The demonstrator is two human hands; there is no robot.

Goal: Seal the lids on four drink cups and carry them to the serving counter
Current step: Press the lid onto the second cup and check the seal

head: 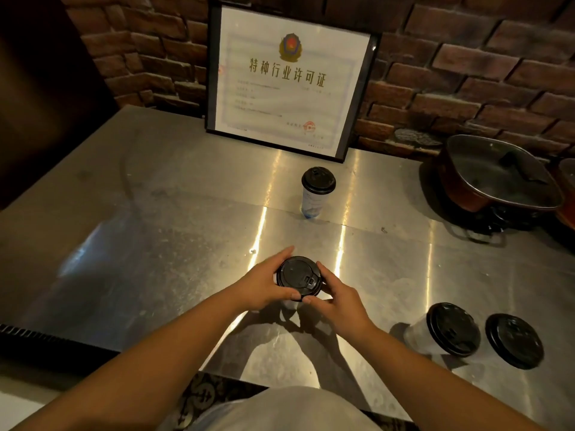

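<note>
A white cup with a black lid [298, 276] stands on the steel counter [155, 213] near its front edge. My left hand [264, 283] wraps its left side and my right hand [337, 295] wraps its right side, both thumbs pressing on the lid's near rim. The cup body is mostly hidden by my hands. Farther back stands a second lidded cup [315, 194], upright and apart from my hands. Two more cups with black lids sit at the front right: one [448, 329] and one [513, 345].
A framed certificate [289, 79] leans against the brick wall at the back. A dark pot [497, 178] with a lid sits at the back right. A dark panel borders the counter on the left.
</note>
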